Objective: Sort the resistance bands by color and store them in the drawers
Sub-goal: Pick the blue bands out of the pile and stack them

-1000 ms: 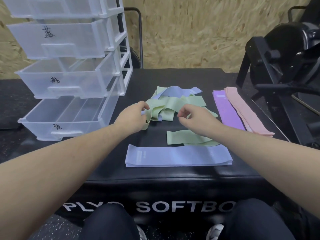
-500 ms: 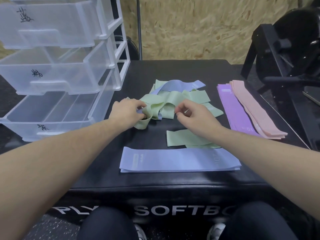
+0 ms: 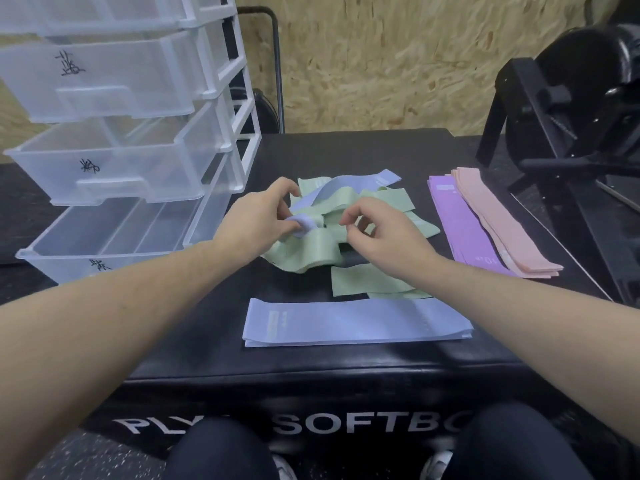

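A tangle of green bands (image 3: pixel 381 206) with one blue band (image 3: pixel 349 183) woven through lies mid-box. My left hand (image 3: pixel 256 220) pinches the blue band's near loop, lifted a little over a green loop (image 3: pixel 311 252). My right hand (image 3: pixel 377 233) hovers over the tangle with fingers curled; whether it holds a green band is hidden. A flat stack of blue bands (image 3: pixel 356 322) lies nearest me, a loose green band (image 3: pixel 363 278) just behind it. Purple bands (image 3: pixel 464 223) and pink bands (image 3: pixel 502 220) lie stacked on the right.
A clear plastic drawer unit (image 3: pixel 114 161) stands at left with its labelled drawers pulled open, the bottom drawer (image 3: pixel 114 233) lowest and nearest. All bands rest on a black plyo soft box (image 3: pixel 311 362). Black gym equipment (image 3: pixel 575 109) stands at right. My knees show below.
My left hand has drawn the blue band's loop up out of the green tangle. My right hand has shifted slightly over the pile. The camera moved closer.
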